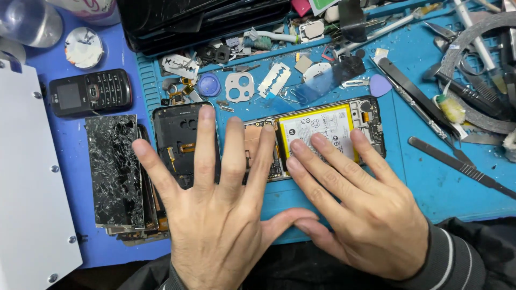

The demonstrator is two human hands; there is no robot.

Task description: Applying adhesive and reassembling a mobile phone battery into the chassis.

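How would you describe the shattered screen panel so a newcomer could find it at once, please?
Start at the blue mat and look to its left edge, beside the left hand. There lies the screen panel, a dark upright rectangle atop a small stack. Unlike the intact keypad phone above it, its glass is crazed white with cracks.

Blue rubber work mat (419, 177) covering the bench across centre and right of the frame. Lying on it: opened smartphone body with yellow-edged battery (322, 131), centre; black phone back cover (180, 139), centre left; shattered glass screen panel (114, 169), left; black keypad phone (90, 92), upper left; grey scalpel (457, 165), right; 1 razor blade (274, 79), upper centre.
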